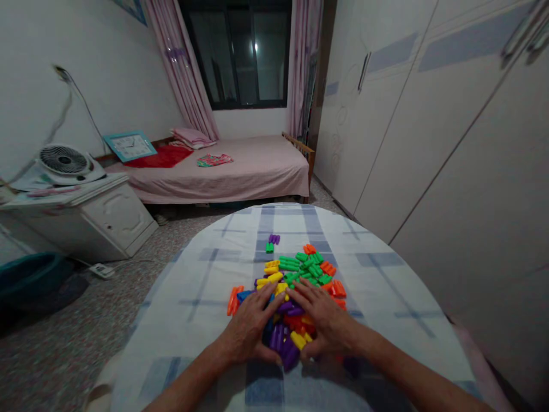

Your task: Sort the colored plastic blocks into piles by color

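A heap of small plastic pieces in several colours lies on the round table, under and around both hands. My left hand (pixel 251 320) rests on the heap's left side with its fingers spread, touching blue and yellow pieces. Across from it, my right hand (pixel 328 320) lies over the right side, fingers also apart. Between the two palms show purple pieces (pixel 279 337) and a yellow piece (pixel 298 340). Green pieces (pixel 306 266) are bunched beyond the fingertips. Orange pieces (pixel 338 289) sit to the right, and another orange piece (pixel 234 300) lies at the left. The hands hide part of the heap.
A checked cloth (pixel 206 286) covers the table. Beyond the heap lie a small purple piece (pixel 274 238) and a green one (pixel 269 248). A bed (pixel 257 166) stands behind, a cabinet (pixel 115 217) with a fan (pixel 64 163) at left, and a wardrobe (pixel 429 143) at right.
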`<action>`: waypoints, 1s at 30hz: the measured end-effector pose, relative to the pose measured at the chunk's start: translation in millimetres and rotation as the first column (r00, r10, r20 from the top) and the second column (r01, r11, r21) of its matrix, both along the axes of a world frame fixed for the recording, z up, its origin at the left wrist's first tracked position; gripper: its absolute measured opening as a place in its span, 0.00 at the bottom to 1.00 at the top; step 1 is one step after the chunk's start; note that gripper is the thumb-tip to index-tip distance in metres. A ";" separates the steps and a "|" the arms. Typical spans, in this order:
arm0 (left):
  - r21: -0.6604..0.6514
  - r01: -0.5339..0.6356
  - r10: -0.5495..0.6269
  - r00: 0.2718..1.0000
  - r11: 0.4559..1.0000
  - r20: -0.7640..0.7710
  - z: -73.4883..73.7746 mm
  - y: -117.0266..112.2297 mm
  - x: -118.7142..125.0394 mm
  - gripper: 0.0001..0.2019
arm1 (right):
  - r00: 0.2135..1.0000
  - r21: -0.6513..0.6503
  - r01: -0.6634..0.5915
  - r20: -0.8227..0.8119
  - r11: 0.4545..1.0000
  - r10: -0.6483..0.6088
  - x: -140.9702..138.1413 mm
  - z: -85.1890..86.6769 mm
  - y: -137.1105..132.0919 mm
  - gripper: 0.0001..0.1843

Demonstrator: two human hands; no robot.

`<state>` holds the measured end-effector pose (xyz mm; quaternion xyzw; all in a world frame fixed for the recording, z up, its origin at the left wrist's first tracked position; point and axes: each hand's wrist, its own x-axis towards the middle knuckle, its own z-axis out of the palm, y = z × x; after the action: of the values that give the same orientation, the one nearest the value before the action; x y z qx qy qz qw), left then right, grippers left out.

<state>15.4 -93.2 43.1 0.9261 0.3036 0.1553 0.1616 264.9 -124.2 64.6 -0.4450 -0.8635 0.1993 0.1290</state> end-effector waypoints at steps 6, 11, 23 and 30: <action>-0.117 -0.098 0.113 0.985 0.988 0.131 -14.7 -3.3 10.7 0.57 | 0.988 0.106 0.153 -0.053 0.983 -0.148 -10.1 -15.7 0.9 0.51; -0.303 -0.233 0.344 0.852 0.924 0.394 6.8 21.8 37.3 0.36 | 0.866 0.042 0.340 -0.404 0.939 -0.295 -20.5 -6.4 34.8 0.32; -0.159 -0.517 0.531 0.734 0.841 0.424 12.4 34.6 -6.8 0.26 | 0.651 -0.100 0.587 -0.533 0.804 -0.541 40.2 -9.8 29.9 0.26; 0.187 -0.695 0.693 0.716 0.695 0.086 -71.5 0.7 -66.4 0.17 | 0.600 0.154 0.794 -0.362 0.589 -0.714 61.4 -83.2 -11.2 0.24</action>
<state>-51.0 -92.5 -28.5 0.7539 0.6118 0.2393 -0.0041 326.4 -135.4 -18.6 -0.7155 -0.5840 0.0488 0.3801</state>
